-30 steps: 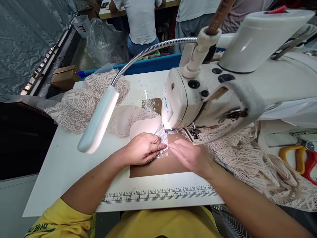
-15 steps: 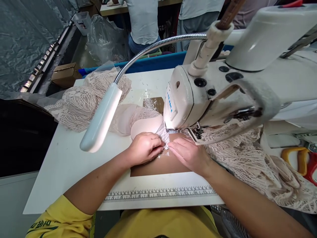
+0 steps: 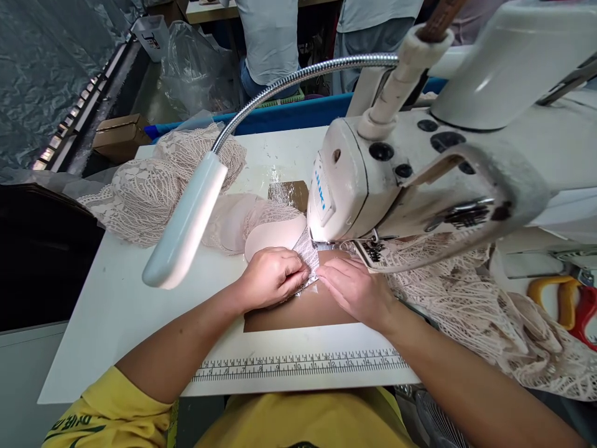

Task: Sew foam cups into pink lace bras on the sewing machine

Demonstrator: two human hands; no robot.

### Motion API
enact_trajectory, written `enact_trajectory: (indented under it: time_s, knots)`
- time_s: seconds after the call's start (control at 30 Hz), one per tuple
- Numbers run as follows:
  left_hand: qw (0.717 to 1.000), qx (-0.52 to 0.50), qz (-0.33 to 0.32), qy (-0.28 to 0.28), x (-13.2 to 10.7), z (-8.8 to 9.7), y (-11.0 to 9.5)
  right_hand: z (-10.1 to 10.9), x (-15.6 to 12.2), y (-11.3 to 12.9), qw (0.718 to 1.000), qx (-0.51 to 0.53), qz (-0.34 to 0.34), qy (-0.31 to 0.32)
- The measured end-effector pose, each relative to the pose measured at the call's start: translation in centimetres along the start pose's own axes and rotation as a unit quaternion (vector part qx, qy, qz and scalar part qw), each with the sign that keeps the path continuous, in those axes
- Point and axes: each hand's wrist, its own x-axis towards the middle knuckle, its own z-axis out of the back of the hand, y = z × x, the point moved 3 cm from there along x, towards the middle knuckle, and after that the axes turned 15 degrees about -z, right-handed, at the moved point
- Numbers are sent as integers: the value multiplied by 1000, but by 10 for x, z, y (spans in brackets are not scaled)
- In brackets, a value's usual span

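Under the head of a white sewing machine (image 3: 342,180) lies a pale pink lace piece (image 3: 308,252), joined to a smooth moulded cup (image 3: 274,236) that looks like a bra cup. My left hand (image 3: 273,278) is closed, its fingertips pinching the near edge of the lace. Opposite it, my right hand (image 3: 357,289) has its fingers pressed together at the right edge of the same lace, just in front of the presser foot. The needle is hidden behind the machine head. Both hands rest over a brown sheet (image 3: 298,317) on the table.
A lamp (image 3: 186,218) on a flexible metal neck hangs over the left side. Lace heaps lie at the back left (image 3: 144,193) and on the right (image 3: 461,292). A printed ruler (image 3: 298,366) runs along the front edge. Yellow-handled (image 3: 566,302) and red-handled (image 3: 585,317) tools lie far right.
My left fingers have shifted slightly on the lace, and more of its lower edge shows between the hands. My right hand stays nearly in place. The view has moved a little.
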Motion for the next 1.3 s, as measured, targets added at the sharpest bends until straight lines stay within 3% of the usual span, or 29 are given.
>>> enact_trajectory:
  time_s: [0.33,0.57,0.77,1.0,1.3]
  knots:
    - [999,-17,-9,28,-3,4,3,-6,-6,-2,1000,-13,28,-4]
    - [997,52,-23,51,-6,7,5,8,-8,2,999,-20,35,24]
    - [992,99,-53,60,-6,7,6,7,-8,5,999,-6,35,31]
    - [977,155,-83,120,-2,1,4,10,-6,7,999,-15,35,36]
    - [972,176,-90,131,1,-2,9,10,2,8,997,-77,0,-1]
